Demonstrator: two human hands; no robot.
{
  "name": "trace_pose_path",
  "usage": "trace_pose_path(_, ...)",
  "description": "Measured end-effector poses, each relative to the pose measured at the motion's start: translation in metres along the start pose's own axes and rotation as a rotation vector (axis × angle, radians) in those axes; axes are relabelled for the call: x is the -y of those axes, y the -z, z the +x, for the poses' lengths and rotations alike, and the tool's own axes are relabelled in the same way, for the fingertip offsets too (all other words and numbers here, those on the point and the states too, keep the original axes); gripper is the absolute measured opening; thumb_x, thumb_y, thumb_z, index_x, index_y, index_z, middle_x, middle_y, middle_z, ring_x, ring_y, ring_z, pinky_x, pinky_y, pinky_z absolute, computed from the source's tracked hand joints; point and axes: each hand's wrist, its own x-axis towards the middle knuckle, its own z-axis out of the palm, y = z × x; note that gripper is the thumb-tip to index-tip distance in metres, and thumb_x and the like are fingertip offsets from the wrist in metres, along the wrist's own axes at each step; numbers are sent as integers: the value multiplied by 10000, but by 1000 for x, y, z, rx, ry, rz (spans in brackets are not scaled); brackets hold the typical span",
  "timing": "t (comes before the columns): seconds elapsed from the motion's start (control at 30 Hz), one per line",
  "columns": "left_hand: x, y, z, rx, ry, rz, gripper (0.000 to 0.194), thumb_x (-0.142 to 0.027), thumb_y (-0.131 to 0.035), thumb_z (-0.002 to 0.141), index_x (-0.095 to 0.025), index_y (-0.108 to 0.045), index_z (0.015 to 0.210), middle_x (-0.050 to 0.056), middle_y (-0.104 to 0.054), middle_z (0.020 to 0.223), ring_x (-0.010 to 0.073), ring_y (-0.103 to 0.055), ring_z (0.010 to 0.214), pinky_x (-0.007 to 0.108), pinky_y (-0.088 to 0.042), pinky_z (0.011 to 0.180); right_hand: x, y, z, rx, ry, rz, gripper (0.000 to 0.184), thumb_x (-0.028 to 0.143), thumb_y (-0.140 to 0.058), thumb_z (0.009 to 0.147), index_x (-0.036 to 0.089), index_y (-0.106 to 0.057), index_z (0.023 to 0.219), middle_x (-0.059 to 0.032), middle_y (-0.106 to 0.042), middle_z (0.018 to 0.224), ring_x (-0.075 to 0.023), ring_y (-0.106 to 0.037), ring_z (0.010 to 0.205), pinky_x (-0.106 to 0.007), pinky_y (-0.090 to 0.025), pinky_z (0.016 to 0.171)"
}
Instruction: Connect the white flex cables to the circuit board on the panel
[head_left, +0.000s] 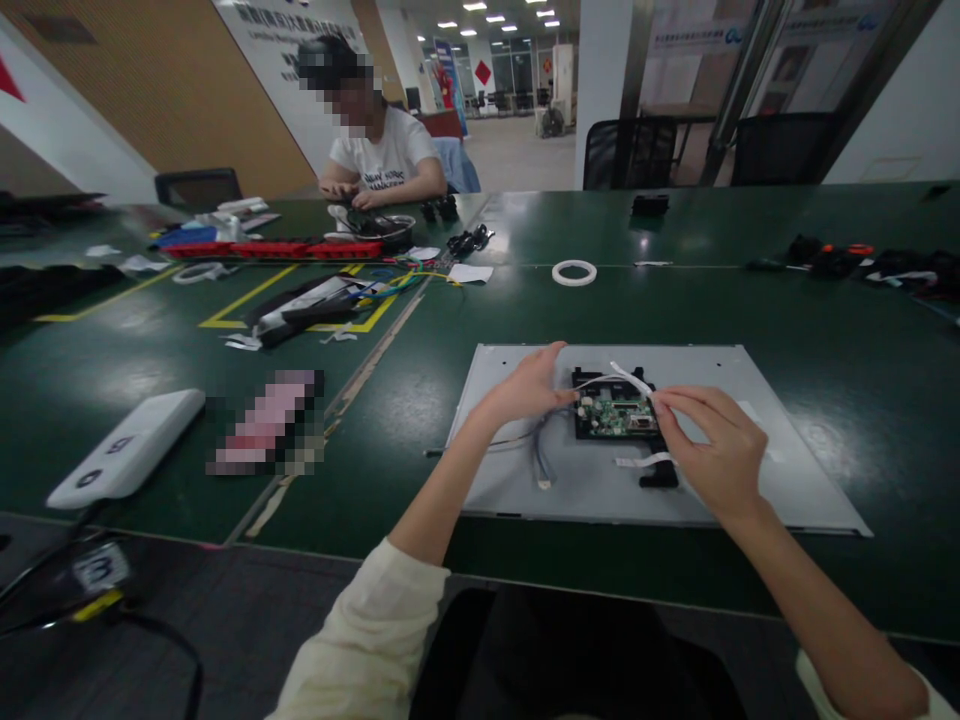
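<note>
Head view: both forearms reach forward over the green table [750, 300]. A grey panel [787, 480] lies flat near the table's front edge, with a green circuit board [616, 415] in a black frame at its middle. Left hand [529, 385], palm down, fingers loosely curled, rests at the board's left edge; whether it pinches anything I cannot tell. Right hand [720, 445], wrist bent, pinches a white ribbon cable [630, 378] arching over the board. Loose wires [541, 455] trail left. Tape roll [574, 272] beyond. Another person [382, 150] sits far left.
</note>
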Motion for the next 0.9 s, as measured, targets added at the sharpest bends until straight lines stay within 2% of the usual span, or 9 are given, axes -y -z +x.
trace_pose_path(0.07,1,6,-16,146,17,105,953,-344,-678,629,-89,-199,1413,201,-291,1449,336,-292,1322,461,-267,1069,-2,-2,-1,-12,-12,-29,143,167,-556,834,207,-666,916,-45,-666,932,-169,-611,869,-331,-489,821)
trace_pose_path(0.17,3,10,-36,231,2,140,948,-274,-641,632,-126,-147,1428,177,-250,1471,335,-262,1336,490,-258,1070,-8,-5,-1,-45,12,-64,121,178,-568,826,188,-666,896,-38,-667,913,-162,-607,855,-320,-485,812)
trace_pose_path(0.23,5,10,-45,183,-34,119,857,-202,-587,651,-146,-192,1409,154,-291,1450,301,-288,1326,465,-264,1079,-11,-6,0,-47,35,-90,114,174,-579,819,174,-664,894,-38,-665,911,-158,-602,853,-311,-481,804)
trace_pose_path(0.4,8,7,-53,36,-119,59,700,-77,-493,643,-205,-340,1314,88,-384,1360,236,-341,1286,422,-287,1086,-9,-6,7,54,112,-193,126,168,-573,825,149,-661,914,-49,-661,939,-166,-584,873,-303,-461,801)
trace_pose_path(0.53,10,5,-53,-4,-123,31,702,-35,-470,618,-223,-364,1286,77,-396,1314,221,-376,1247,404,-327,1063,2,-9,16,150,201,-282,140,164,-549,843,136,-661,922,-54,-654,962,-175,-567,890,-302,-439,796)
trace_pose_path(0.7,16,9,-54,-11,-105,14,707,-36,-467,627,-234,-343,1294,83,-377,1308,208,-456,1147,390,-396,996,17,-25,27,233,298,-351,169,155,-503,869,127,-654,940,-59,-646,971,-187,-550,886,-314,-409,791)
trace_pose_path(0.9,19,13,-57,-47,-125,39,672,-29,-465,623,-236,-370,1255,70,-386,1289,201,-405,1213,368,-369,1027,33,-45,23,363,403,-372,183,110,-478,871,108,-638,959,-83,-625,969,-206,-526,911,-338,-378,804)
